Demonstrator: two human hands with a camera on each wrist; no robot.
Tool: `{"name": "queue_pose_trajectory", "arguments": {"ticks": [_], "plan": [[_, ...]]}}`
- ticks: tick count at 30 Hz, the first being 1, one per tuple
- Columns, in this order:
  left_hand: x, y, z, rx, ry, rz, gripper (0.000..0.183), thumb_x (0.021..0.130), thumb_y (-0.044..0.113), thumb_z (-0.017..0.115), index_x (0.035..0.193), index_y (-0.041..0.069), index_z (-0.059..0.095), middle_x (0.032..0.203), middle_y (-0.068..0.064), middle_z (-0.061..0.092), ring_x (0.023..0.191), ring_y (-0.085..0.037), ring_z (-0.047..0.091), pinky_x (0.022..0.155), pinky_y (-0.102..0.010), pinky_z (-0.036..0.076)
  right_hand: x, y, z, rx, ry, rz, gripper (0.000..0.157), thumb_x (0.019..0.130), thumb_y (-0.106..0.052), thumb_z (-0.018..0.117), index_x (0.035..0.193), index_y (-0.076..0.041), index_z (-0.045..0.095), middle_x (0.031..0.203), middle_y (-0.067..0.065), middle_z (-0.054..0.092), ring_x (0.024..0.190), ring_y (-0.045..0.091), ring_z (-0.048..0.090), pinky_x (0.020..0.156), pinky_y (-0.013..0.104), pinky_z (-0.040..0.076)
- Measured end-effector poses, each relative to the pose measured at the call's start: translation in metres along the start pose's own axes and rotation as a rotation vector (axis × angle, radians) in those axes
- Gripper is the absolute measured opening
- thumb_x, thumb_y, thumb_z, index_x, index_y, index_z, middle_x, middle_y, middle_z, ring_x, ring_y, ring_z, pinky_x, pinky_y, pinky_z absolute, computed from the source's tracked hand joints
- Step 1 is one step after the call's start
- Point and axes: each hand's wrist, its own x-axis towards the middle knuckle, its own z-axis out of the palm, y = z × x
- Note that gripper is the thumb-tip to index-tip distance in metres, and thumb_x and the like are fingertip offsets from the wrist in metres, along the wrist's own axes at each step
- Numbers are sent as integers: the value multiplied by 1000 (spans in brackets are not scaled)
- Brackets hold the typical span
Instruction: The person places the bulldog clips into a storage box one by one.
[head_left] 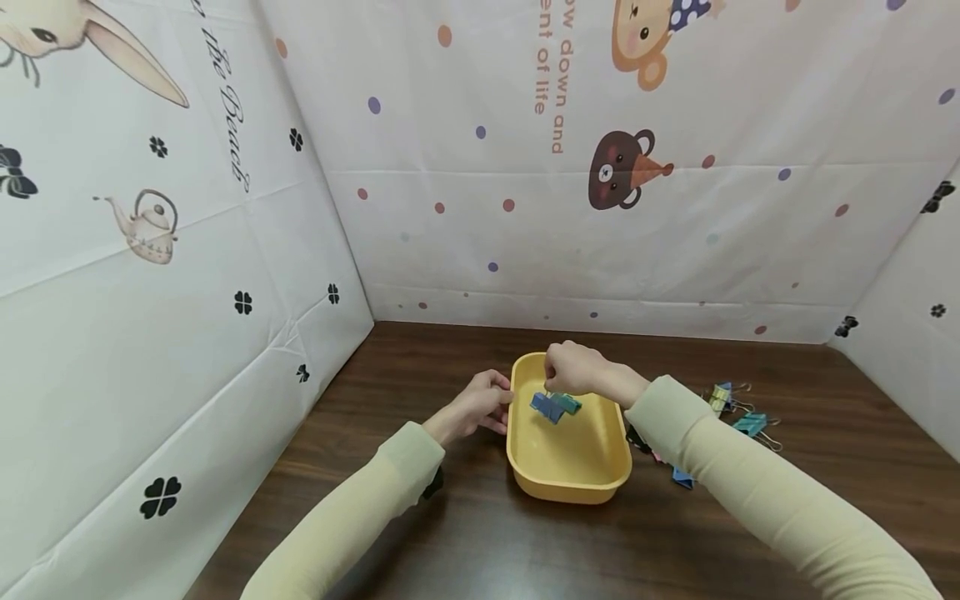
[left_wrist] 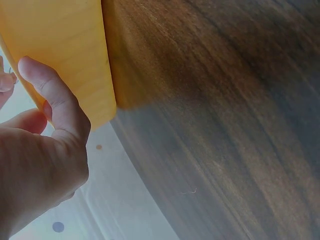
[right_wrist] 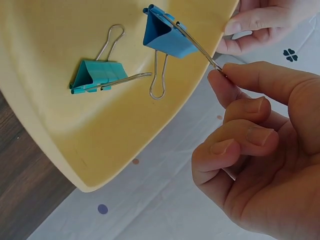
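Observation:
In the head view a yellow plastic tub (head_left: 566, 458) stands on the table. My right hand (head_left: 577, 367) is over its far end, with thumb and forefinger pinching one wire handle of a blue binder clip (right_wrist: 172, 40). The clip hangs over the tub, its other handle pointing down in the right wrist view. Inside the tub, a teal binder clip (right_wrist: 102, 74) lies with both wire handles spread. At the tub's left side my left hand (head_left: 480, 402) grips the rim, the thumb at the edge and the fingers against the outer wall (left_wrist: 75, 45).
Right of the tub, partly behind the right sleeve (head_left: 697, 433), lie more binder clips: a teal one (head_left: 750, 423), a yellow one (head_left: 718, 400) and a blue one (head_left: 682, 477) among them. Printed white sheets (head_left: 450, 233) wall in the dark wooden table (head_left: 420, 358) at the back and sides.

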Motion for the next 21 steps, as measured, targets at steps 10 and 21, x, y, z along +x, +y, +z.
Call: {"name": "queue_pose_trajectory", "arguments": {"ticks": [10, 21], "plan": [[-2, 3, -1, -7, -6, -4, 31, 96, 10, 50, 124, -1, 43, 78, -10, 55, 56, -16, 55, 48, -27, 56, 6, -3, 1, 2, -9, 31, 38, 84, -11, 64, 52, -19, 46, 47, -8, 30, 44, 6, 25, 41, 19, 19], [-2, 2, 0, -11, -14, -2, 30, 96, 8, 50, 123, -2, 44, 76, -9, 54, 56, -17, 56, 48, -27, 56, 0, 4, 0, 20, 18, 34, 32, 87, -12, 61, 56, -17, 52, 49, -7, 34, 45, 7, 28, 42, 20, 20]]}}
